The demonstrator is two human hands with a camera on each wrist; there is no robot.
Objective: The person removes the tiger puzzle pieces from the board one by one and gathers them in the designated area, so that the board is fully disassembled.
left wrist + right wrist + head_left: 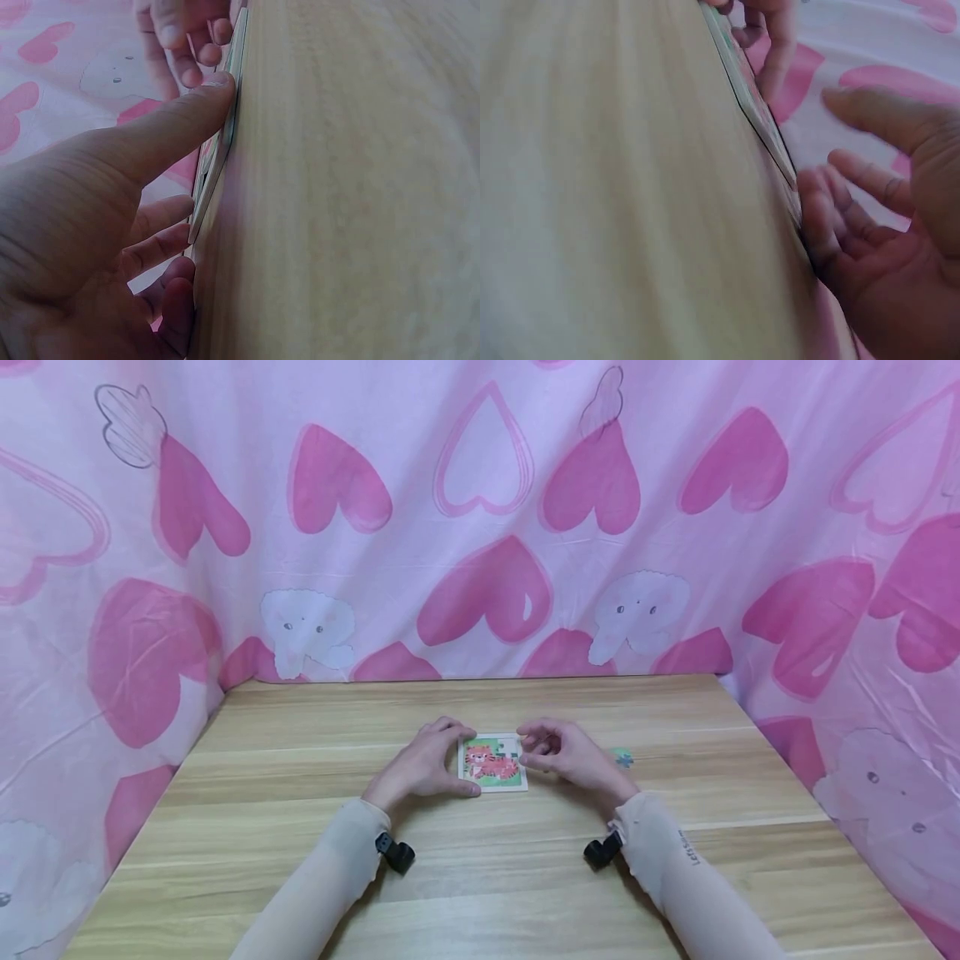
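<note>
A small square jigsaw puzzle (pixel 491 768) lies on the table, showing an orange-red striped animal on green inside a pale frame. Pale backing shows at its upper right corner. My left hand (pixel 429 762) grips the puzzle's left side, with the thumb at the near edge and the fingers at the far edge. Just off the puzzle's right edge is my right hand (pixel 566 753), its fingers loosely bent and its thumb apart from them. Nothing shows between them in the right wrist view. Right of that hand lies a green and blue puzzle piece (pixel 622 757).
The wood-grain table (pixel 480 877) runs back to a pink curtain (pixel 480 560) with hearts, which also hangs along both sides. A small black camera is strapped to each wrist, over pale sleeves (pixel 330 860).
</note>
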